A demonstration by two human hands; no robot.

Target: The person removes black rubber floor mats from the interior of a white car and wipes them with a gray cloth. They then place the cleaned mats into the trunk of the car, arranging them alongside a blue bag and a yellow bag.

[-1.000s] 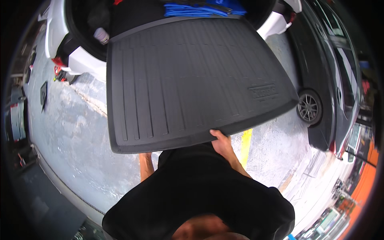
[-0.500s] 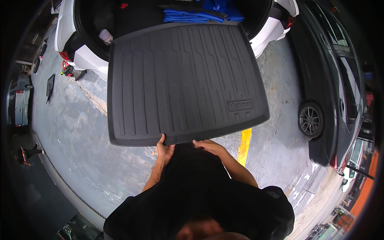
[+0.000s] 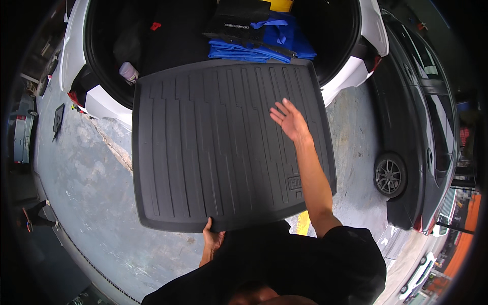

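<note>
Ribbed black mat (image 3: 223, 147) extended forward from the fingers of the left hand (image 3: 213, 239) to the car trunk (image 3: 173, 46). Those fingers gripped its near edge, thumb uppermost. Fingers of the right hand (image 3: 292, 124) were spread and held nothing, over the mat's right half; contact could not be determined. Beyond them lay folded blue fabric (image 3: 244, 51); farther left, a pale container (image 3: 128, 72).

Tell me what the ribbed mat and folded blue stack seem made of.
Ribbed mat: probably moulded rubber or plastic, matte dark grey, judging by formed ridges and raised rim. Blue stack: likely thin coated fabric or plastic sheet, slightly glossy; soft folds show.
</note>
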